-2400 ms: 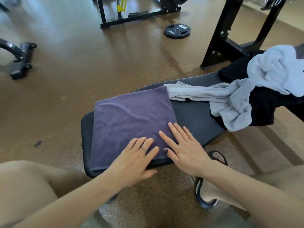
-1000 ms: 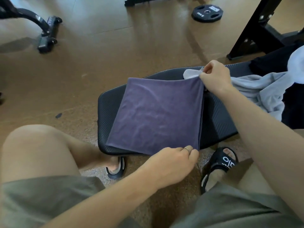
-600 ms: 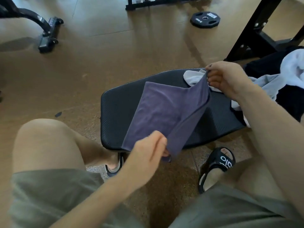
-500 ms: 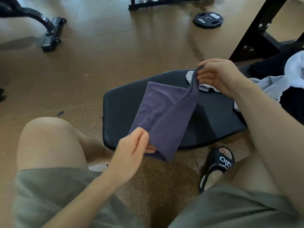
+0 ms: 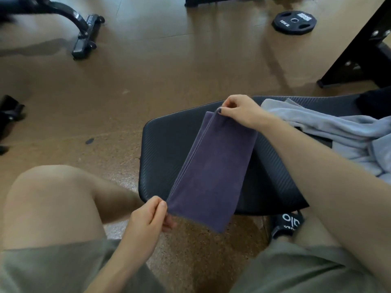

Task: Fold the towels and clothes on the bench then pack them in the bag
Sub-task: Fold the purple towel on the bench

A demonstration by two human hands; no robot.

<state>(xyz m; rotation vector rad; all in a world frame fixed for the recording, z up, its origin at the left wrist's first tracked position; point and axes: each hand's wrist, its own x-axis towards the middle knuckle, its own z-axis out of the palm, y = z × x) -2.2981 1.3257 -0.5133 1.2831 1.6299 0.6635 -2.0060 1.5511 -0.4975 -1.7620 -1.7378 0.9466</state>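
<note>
Purple towel [image 5: 213,166], already doubled over into a long narrow strip, hangs stretched between two hands above the near end of the black padded surface [image 5: 167,149]. The right hand [image 5: 239,109] pinches the far corners together, its grip clamped on the stacked edges, thumb on top. The left hand [image 5: 148,218] pinches the near left corner between thumb and fingertips, just off the surface's front edge. Holding both ends like this keeps the layers lined up and the cloth taut, so the open edges on the left side stay even and the fold line on the right stays straight; the near right corner droops free below the surface edge, over the floor [image 5: 148,81].

My reading is that the strip is being squared off before it is laid down or halved again; the lower part of it does not seem to rest on the surface, though I cannot be sure where the far end touches.

To the right, a light grey towel [image 5: 330,127] lies crumpled and unfolded on the surface, partly under the right forearm, with a dark garment [image 5: 374,98] beyond it at the frame edge. Both are left waiting, clear of the working space at the near end.

No bag shows anywhere in view, so nothing can be said about what it holds. A weight plate [image 5: 294,22] lies on the floor well away, and a black sandal [image 5: 287,225] sits under the surface's front edge.
</note>
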